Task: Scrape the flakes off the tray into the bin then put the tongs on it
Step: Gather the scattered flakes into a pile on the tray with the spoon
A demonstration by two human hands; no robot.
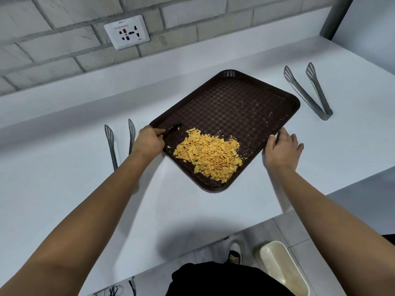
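Left hand scrapes on the tray, right hand steadies it.

The left hand [149, 141] has its fingers curled around a dark scraper [172, 129] at the 9 o'clock edge of the brown tray [233, 103], on the white tabletop [64, 178]. The right hand [282, 149], fingers straight and slightly apart, touches the tray rim at 3 o'clock. The orange flakes [208, 154] lie in a heap at the 6 o'clock corner. One pair of tongs [307, 92] lies at 2 o'clock, apart from the tray; another pair [112, 144] lies at 9 o'clock. The bin [284, 268] stands on the floor at 5 o'clock.
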